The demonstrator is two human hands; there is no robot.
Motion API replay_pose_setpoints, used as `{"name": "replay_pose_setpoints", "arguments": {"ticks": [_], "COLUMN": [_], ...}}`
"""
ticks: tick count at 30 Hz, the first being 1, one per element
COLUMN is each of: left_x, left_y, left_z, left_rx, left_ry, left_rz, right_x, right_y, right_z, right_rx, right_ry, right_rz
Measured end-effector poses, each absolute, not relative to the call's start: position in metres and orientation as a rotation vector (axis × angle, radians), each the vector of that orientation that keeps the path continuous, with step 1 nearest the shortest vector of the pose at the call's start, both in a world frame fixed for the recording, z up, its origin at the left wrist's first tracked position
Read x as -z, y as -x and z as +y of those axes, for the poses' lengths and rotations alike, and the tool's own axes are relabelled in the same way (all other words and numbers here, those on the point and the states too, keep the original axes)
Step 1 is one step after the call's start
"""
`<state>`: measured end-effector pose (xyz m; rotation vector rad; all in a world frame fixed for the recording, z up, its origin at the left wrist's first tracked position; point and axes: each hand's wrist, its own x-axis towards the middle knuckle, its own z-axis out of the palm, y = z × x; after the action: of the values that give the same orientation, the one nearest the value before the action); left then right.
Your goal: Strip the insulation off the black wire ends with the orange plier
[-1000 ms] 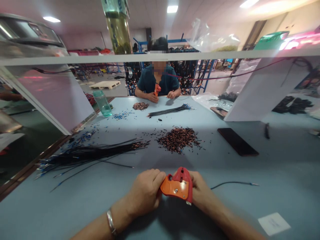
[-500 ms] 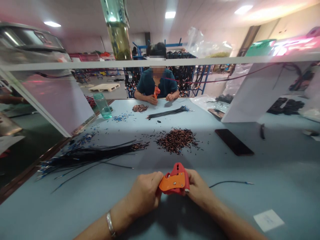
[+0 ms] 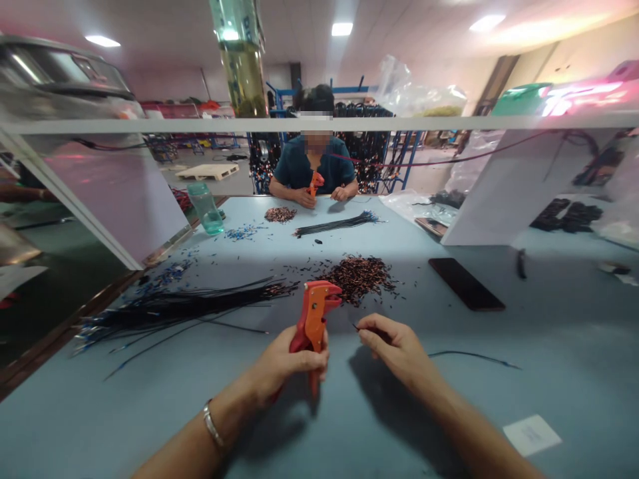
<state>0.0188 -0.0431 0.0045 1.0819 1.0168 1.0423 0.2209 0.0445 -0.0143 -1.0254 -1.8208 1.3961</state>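
Observation:
My left hand (image 3: 294, 362) is wrapped round the handles of a red and orange wire stripper (image 3: 315, 316), held upright with its jaws pointing right. To the right of the tool, my right hand (image 3: 389, 339) pinches a thin black wire (image 3: 356, 327), whose short tip pokes out past the fingertips. The wire's far length (image 3: 474, 355) trails out to the right behind the hand and ends in a bluish tip. Just beyond the tool lies a heap of small black and copper-coloured pieces (image 3: 357, 276). Left of it rests a bundle of black wires (image 3: 190, 306).
A dark phone (image 3: 466, 284) and a small white paper (image 3: 532, 434) lie on the right. Scattered blue bits (image 3: 172, 274) and a green bottle (image 3: 204, 209) are on the left. Across the table a person (image 3: 314, 166) holds a similar tool. A white shelf (image 3: 319, 124) spans overhead.
The wire stripper has turned upright and moved left and forward in my left hand. My right hand has come away from the tool, with the wire in its fingers.

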Motion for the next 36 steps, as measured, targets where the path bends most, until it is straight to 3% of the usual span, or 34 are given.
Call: {"name": "replay_pose_setpoints", "arguments": {"ticks": [5, 11, 36], "left_x": [0.007, 0.008, 0.004], "left_y": [-0.013, -0.002, -0.001], "left_z": [-0.04, -0.037, -0.028], "left_rx": [-0.979, -0.943, -1.438], "left_ry": [-0.557, -0.403, -0.311], "left_rz": [0.626, 0.465, 0.661], "right_x": [0.018, 0.023, 0.037], "right_y": [-0.221, -0.224, -0.188], "right_z": [0.048, 0.05, 0.031], "right_rx": [-1.304, -1.204, -0.209], "right_ry": [1.051, 1.054, 0.786], "right_rz": [-1.86, -1.979, -2.551]}}
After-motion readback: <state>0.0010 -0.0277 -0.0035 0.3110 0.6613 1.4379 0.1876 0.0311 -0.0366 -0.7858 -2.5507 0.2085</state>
